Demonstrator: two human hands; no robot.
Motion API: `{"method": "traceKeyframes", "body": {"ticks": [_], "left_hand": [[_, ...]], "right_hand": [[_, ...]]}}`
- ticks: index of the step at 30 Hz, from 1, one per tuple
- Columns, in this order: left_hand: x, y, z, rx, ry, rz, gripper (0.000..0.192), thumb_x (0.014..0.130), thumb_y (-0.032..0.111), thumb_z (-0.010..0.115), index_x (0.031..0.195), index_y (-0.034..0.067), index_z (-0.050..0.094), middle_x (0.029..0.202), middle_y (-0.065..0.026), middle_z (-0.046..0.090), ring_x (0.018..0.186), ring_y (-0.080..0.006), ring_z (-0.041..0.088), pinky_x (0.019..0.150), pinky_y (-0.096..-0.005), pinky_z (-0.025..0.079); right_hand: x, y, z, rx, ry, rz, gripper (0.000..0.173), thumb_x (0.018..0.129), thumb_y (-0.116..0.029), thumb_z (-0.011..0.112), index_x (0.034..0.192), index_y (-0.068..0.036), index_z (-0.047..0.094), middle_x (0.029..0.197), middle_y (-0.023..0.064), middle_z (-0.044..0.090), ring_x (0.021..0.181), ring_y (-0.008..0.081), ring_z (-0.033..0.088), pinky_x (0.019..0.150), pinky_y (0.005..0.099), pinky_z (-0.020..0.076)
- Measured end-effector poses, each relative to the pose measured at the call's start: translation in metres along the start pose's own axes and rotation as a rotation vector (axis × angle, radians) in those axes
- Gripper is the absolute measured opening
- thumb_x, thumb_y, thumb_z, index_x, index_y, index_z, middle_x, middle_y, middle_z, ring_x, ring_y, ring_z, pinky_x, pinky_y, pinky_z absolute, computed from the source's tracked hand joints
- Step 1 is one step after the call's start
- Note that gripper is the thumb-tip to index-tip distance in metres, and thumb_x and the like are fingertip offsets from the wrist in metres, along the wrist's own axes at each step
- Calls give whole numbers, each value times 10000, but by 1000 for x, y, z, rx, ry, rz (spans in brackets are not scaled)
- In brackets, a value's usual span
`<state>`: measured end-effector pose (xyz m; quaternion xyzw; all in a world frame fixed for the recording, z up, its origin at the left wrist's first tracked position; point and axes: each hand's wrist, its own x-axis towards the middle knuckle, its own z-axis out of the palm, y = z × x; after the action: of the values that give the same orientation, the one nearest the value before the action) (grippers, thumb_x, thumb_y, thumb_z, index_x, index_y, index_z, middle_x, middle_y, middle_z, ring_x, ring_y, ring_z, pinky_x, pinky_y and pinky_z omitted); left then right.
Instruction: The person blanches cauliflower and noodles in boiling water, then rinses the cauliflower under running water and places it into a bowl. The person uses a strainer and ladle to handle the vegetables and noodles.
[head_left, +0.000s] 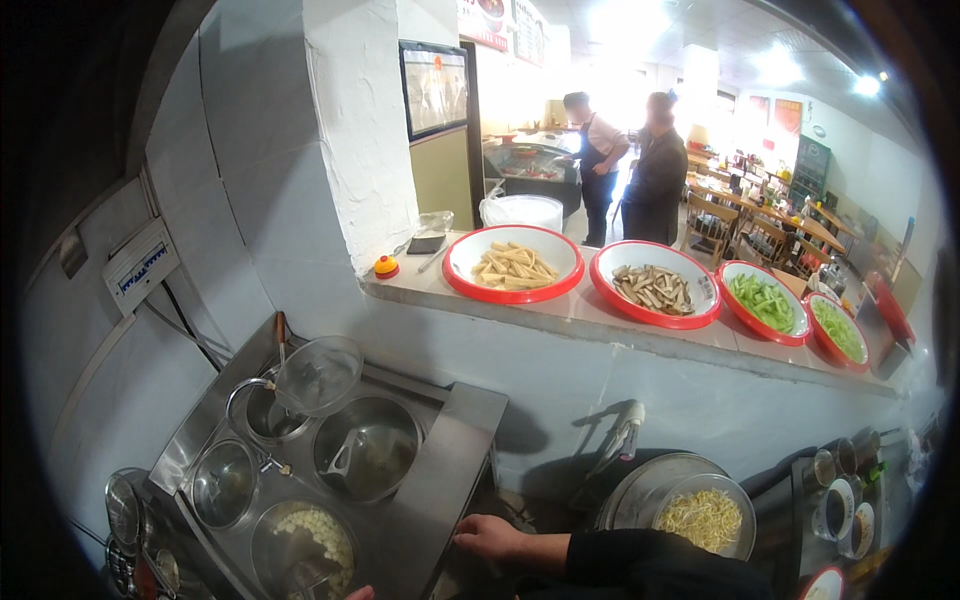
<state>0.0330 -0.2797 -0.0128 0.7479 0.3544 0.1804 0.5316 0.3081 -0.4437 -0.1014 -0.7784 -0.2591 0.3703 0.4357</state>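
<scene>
My right hand (487, 535), in a black sleeve, reaches in from the right at the edge of a stainless-steel cooker top (450, 450). Its fingers are loosely bent, and I see nothing in them. Of my left hand (361, 593) only a bit shows at the bottom edge, beside a round pot well (262, 540). Pale small pieces (319, 529) float in the liquid there, and a blurred utensil dips in. Behind it are more wells, one with a metal utensil (345, 454) in it. A wood-handled strainer (319, 375) rests over the back well near a curved tap (247, 384).
Red-rimmed bowls (514, 294) of cut vegetables line a ledge, with a yellow-and-red timer (386, 267) at its left end. Bean sprouts (699, 520) fill a bowl on a round lid at right, before seasoning containers (834, 510). Two people (600, 150) stand beyond the ledge.
</scene>
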Motion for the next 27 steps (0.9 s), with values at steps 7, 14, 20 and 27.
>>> {"method": "traceKeyframes", "body": {"ticks": [7, 14, 20, 27], "left_hand": [[0, -2, 0, 25, -3, 37, 377, 1020, 261, 608, 1279, -12, 633, 1241, -174, 680, 1152, -292, 647, 996, -405, 502], [0, 1, 0, 46, -7, 43, 377, 1015, 258, 615, 1271, -17, 641, 1225, -173, 689, 1120, -283, 658, 984, -390, 505], [-2, 13, 4, -5, -10, -14, 372, 1008, 262, 625, 1258, -13, 650, 1203, -158, 699, 1104, -264, 664, 969, -380, 514], [0, 5, 4, -28, -15, -14, 366, 1006, 258, 627, 1255, -8, 652, 1203, -150, 700, 1109, -253, 664, 968, -368, 518]], "right_hand": [[-3, -3, -2, -7, 4, -8, 445, 920, -342, 657, 1190, 12, 669, 1117, 179, 724, 1055, 313, 689, 929, 390, 532], [-6, -11, -5, -24, -7, 5, 439, 915, -334, 653, 1187, 10, 668, 1094, 174, 730, 1041, 312, 692, 919, 397, 533], [-4, -3, -4, -13, -3, 1, 440, 912, -320, 647, 1198, 12, 660, 1078, 173, 732, 1030, 308, 695, 912, 392, 533], [-3, 1, 1, 0, 10, -2, 445, 913, -325, 653, 1204, 11, 653, 1088, 165, 732, 1035, 300, 695, 920, 387, 532]]}}
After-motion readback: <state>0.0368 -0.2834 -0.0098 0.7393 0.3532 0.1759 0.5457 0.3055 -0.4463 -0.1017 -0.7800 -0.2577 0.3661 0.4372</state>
